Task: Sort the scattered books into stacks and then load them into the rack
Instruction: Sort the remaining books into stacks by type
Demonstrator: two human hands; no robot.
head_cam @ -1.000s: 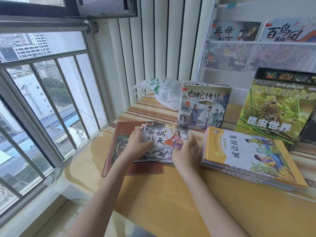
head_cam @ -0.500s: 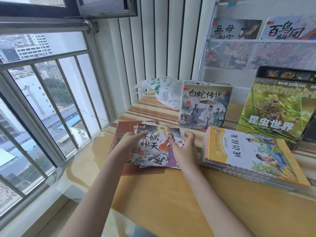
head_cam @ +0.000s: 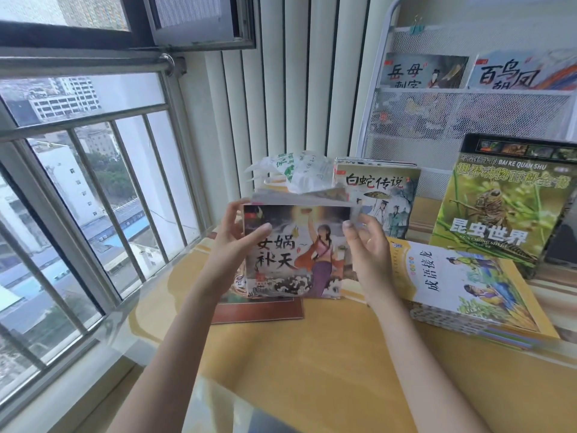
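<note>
Now both my hands hold a small bundle of thin picture books upright above the worktop.

From the head camera, my left hand [head_cam: 232,245] has its grip closed on the left edge of the picture books [head_cam: 296,248], thumb on the front cover; my right hand [head_cam: 370,254] pinches the right edge, thumb forward. The bundle's lower edge sits just over a brown book [head_cam: 259,310] lying flat on the worktop [head_cam: 312,370]. To the right lies a yellow-edged stack of books [head_cam: 468,285]. Behind it a green insect book [head_cam: 502,207] stands tilted, and another set of picture books [head_cam: 387,195] stands upright beside a plastic bag [head_cam: 296,173]. The white mesh rack [head_cam: 468,117] at the back holds two books.
</note>
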